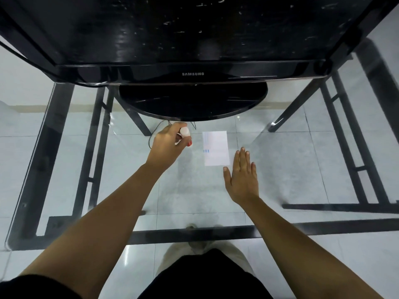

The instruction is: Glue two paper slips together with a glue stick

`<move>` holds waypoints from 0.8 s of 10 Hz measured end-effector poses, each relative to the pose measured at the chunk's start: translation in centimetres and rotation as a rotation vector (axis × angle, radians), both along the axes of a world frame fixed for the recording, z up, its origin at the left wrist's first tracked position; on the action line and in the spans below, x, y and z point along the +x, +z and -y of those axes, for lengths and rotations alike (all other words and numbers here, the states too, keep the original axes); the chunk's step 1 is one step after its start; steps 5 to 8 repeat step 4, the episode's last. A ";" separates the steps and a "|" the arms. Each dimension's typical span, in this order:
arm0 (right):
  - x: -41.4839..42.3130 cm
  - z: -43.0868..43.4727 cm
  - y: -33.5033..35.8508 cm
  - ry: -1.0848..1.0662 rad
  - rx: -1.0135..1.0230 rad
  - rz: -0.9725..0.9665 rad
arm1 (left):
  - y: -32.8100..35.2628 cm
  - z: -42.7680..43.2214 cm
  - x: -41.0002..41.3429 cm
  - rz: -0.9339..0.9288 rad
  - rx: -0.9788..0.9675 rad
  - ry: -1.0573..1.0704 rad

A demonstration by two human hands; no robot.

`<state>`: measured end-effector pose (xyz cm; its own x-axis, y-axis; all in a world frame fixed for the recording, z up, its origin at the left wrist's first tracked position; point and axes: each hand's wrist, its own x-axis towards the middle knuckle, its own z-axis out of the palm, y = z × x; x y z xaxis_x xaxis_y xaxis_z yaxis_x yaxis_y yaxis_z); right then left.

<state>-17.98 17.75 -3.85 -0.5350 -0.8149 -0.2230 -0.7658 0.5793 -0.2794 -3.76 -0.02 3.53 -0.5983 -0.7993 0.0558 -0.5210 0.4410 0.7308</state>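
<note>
Likely a home or office room: a Samsung monitor (194, 39) stands on a glass bench (64, 130) over pale floor tiles (302, 158).

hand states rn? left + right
Left hand: closed around the white glue stick with red end.
Right hand: open, flat, empty, beside the white paper slip.

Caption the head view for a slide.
Left hand holds glue stick; open right hand beside paper on glass table.
</note>
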 end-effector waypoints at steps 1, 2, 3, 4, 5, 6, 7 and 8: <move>0.0 -0.1 -0.2 0.007 0.026 -0.036 | -0.3 0.0 0.0 0.051 -0.044 -0.039; 0.1 0.0 -0.2 0.007 0.022 -0.042 | -0.3 0.1 0.0 0.056 -0.032 -0.063; 0.1 0.0 -0.6 0.013 0.013 -0.069 | -0.4 0.1 0.0 0.041 -0.033 -0.067; 0.1 0.0 -0.6 0.009 -0.010 -0.062 | -0.2 0.0 -0.1 0.051 -0.024 -0.029; 0.1 0.0 -0.6 0.009 -0.010 -0.062 | -0.2 0.0 -0.1 0.051 -0.024 -0.029; 0.1 0.0 -0.6 0.009 -0.010 -0.062 | -0.2 0.0 -0.1 0.051 -0.024 -0.029; 0.1 0.0 -0.6 0.009 -0.010 -0.062 | -0.2 0.0 -0.1 0.051 -0.024 -0.029; 0.1 0.0 -0.6 0.009 -0.010 -0.062 | -0.2 0.0 -0.1 0.051 -0.024 -0.029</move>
